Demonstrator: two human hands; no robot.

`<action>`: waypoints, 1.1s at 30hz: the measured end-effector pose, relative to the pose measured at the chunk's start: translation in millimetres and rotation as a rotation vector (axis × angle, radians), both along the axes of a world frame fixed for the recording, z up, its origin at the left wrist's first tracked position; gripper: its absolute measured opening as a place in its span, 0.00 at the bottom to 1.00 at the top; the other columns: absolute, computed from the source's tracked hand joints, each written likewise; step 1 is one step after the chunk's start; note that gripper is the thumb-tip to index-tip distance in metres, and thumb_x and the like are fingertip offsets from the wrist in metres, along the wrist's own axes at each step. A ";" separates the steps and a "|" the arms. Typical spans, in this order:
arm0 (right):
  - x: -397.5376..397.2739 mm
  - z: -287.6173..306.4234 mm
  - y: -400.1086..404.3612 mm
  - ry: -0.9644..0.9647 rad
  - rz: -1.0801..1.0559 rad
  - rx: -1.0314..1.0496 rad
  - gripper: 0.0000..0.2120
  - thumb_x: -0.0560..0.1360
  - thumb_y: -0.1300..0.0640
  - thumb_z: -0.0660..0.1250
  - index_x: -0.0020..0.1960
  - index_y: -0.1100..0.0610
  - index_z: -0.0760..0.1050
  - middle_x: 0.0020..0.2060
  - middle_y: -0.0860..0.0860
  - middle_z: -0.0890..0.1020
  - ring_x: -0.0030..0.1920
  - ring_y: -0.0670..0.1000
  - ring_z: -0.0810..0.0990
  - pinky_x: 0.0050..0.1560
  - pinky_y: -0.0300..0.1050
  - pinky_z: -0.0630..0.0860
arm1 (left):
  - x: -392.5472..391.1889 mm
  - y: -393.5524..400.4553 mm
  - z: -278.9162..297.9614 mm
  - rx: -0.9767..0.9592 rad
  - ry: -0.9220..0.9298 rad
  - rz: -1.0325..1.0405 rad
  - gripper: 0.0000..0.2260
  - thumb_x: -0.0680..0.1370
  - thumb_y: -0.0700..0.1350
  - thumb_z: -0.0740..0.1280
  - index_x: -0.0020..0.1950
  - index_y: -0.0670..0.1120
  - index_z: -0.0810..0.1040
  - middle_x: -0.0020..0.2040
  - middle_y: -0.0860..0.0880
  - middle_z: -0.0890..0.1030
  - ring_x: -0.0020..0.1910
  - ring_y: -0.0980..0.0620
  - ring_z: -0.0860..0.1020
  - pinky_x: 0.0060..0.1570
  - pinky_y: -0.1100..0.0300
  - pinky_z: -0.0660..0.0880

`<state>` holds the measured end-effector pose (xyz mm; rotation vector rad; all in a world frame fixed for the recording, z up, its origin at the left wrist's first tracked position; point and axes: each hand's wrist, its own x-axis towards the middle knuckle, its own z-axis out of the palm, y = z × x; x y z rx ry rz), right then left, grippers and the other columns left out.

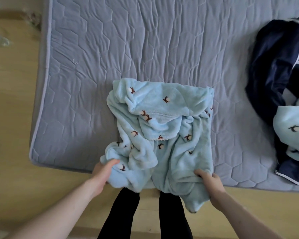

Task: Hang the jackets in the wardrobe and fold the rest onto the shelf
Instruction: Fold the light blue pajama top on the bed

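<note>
A light blue fleece garment [162, 128] with small brown and white motifs lies rumpled on the near edge of the grey quilted mattress [128, 49], its lower part hanging over the edge. My left hand [103, 171] grips its near left corner. My right hand [208, 178] grips its near right edge. At the right edge of the mattress lies a dark navy jacket [269, 69] with white piping. A second light blue fleece piece [292, 131] lies on top of the jacket.
The mattress sits low on a wooden floor [10, 118]. My legs in black trousers [124, 213] stand against its near edge. A blurred clear object [0, 40] lies on the floor at the far left.
</note>
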<state>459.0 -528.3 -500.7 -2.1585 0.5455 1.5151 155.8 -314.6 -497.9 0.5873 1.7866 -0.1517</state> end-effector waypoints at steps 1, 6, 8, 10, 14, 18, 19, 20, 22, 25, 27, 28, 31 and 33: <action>0.5 6.5 1.4 -0.009 -0.017 0.010 0.14 0.74 0.51 0.76 0.56 0.56 0.81 0.41 0.53 0.89 0.42 0.57 0.89 0.36 0.47 0.82 | -2.9 -0.8 8.0 0.004 -0.007 0.025 0.24 0.65 0.54 0.78 0.57 0.46 0.82 0.46 0.44 0.88 0.47 0.41 0.86 0.52 0.42 0.82; 22.7 41.5 24.5 -0.071 -0.081 0.095 0.18 0.78 0.48 0.73 0.65 0.52 0.73 0.53 0.53 0.85 0.49 0.56 0.87 0.33 0.46 0.83 | 9.1 20.0 51.0 0.060 -0.124 0.160 0.17 0.75 0.48 0.76 0.61 0.44 0.81 0.50 0.43 0.88 0.47 0.43 0.87 0.44 0.48 0.83; 38.8 54.8 42.9 -0.067 -0.119 0.166 0.21 0.81 0.51 0.70 0.71 0.52 0.69 0.57 0.54 0.84 0.51 0.58 0.86 0.39 0.53 0.86 | 30.5 41.8 68.1 0.079 -0.136 0.237 0.14 0.76 0.49 0.75 0.59 0.44 0.82 0.48 0.43 0.88 0.43 0.44 0.87 0.37 0.50 0.82; 58.4 65.8 66.5 -0.032 -0.220 0.244 0.25 0.83 0.56 0.66 0.78 0.49 0.64 0.63 0.55 0.82 0.53 0.58 0.86 0.45 0.56 0.86 | 56.8 69.3 81.4 0.104 -0.162 0.380 0.12 0.79 0.48 0.73 0.58 0.43 0.82 0.48 0.43 0.88 0.41 0.47 0.87 0.32 0.54 0.82; 96.6 85.5 122.2 0.070 -0.430 0.395 0.08 0.86 0.64 0.58 0.57 0.63 0.75 0.35 0.52 0.87 0.35 0.44 0.85 0.34 0.36 0.82 | 112.2 130.4 103.6 0.201 -0.365 0.589 0.09 0.83 0.43 0.67 0.60 0.40 0.80 0.48 0.44 0.87 0.41 0.52 0.86 0.37 0.61 0.83; 124.1 90.8 177.5 0.018 -0.484 0.495 0.10 0.86 0.58 0.57 0.52 0.61 0.75 0.33 0.52 0.87 0.37 0.48 0.88 0.42 0.41 0.84 | 153.1 184.5 106.2 0.270 -0.514 0.502 0.09 0.83 0.33 0.61 0.53 0.38 0.81 0.48 0.44 0.84 0.41 0.55 0.85 0.41 0.66 0.82; 129.0 89.8 190.0 0.032 -0.510 0.479 0.12 0.86 0.56 0.58 0.53 0.61 0.76 0.38 0.54 0.88 0.41 0.51 0.88 0.43 0.43 0.85 | 161.3 196.3 101.7 0.286 -0.508 0.486 0.10 0.83 0.32 0.60 0.55 0.36 0.81 0.50 0.43 0.84 0.40 0.54 0.85 0.39 0.67 0.81; 136.0 84.1 200.6 0.040 -0.562 0.463 0.12 0.86 0.54 0.59 0.55 0.62 0.77 0.44 0.56 0.88 0.46 0.53 0.88 0.45 0.46 0.86 | 169.1 207.4 95.9 0.301 -0.495 0.475 0.10 0.83 0.31 0.59 0.59 0.35 0.79 0.54 0.43 0.83 0.41 0.54 0.84 0.38 0.67 0.81; 148.7 72.5 218.7 -0.010 -0.610 0.417 0.14 0.84 0.53 0.63 0.61 0.63 0.77 0.53 0.59 0.86 0.52 0.59 0.87 0.52 0.51 0.86 | 182.3 231.7 79.0 0.337 -0.456 0.519 0.12 0.83 0.30 0.59 0.65 0.33 0.76 0.60 0.41 0.81 0.46 0.50 0.83 0.36 0.64 0.81; 156.0 54.8 235.9 -0.101 -0.416 0.353 0.16 0.82 0.57 0.63 0.68 0.62 0.73 0.57 0.59 0.84 0.49 0.58 0.87 0.49 0.52 0.85 | 194.1 258.5 50.1 0.390 -0.375 0.581 0.16 0.83 0.33 0.61 0.71 0.35 0.73 0.65 0.39 0.79 0.57 0.44 0.82 0.44 0.59 0.84; 153.7 40.7 238.7 -0.185 -0.190 0.289 0.20 0.81 0.61 0.63 0.72 0.62 0.69 0.57 0.58 0.82 0.46 0.57 0.86 0.47 0.54 0.85 | 199.8 260.2 35.7 0.370 -0.293 0.411 0.13 0.84 0.37 0.62 0.68 0.38 0.74 0.58 0.41 0.79 0.51 0.45 0.82 0.47 0.60 0.83; 152.8 33.9 237.8 -0.248 -0.055 0.254 0.26 0.80 0.62 0.65 0.76 0.59 0.65 0.55 0.57 0.81 0.45 0.56 0.86 0.47 0.56 0.86 | 203.7 256.8 29.2 0.350 -0.236 0.253 0.12 0.83 0.38 0.63 0.67 0.39 0.74 0.55 0.41 0.79 0.48 0.45 0.82 0.46 0.59 0.83; 149.4 22.5 235.1 -0.405 0.548 0.128 0.41 0.74 0.52 0.72 0.81 0.47 0.54 0.61 0.55 0.77 0.52 0.59 0.84 0.47 0.51 0.82 | 214.9 241.9 11.7 0.376 -0.014 -0.429 0.26 0.80 0.47 0.68 0.76 0.43 0.68 0.71 0.41 0.74 0.67 0.41 0.76 0.67 0.51 0.73; 146.9 16.1 232.0 -0.459 0.785 0.093 0.43 0.71 0.42 0.72 0.80 0.42 0.55 0.68 0.54 0.69 0.63 0.60 0.77 0.54 0.51 0.75 | 221.5 224.5 17.1 0.598 0.090 -0.766 0.30 0.78 0.54 0.68 0.78 0.48 0.65 0.76 0.46 0.67 0.73 0.44 0.70 0.70 0.53 0.66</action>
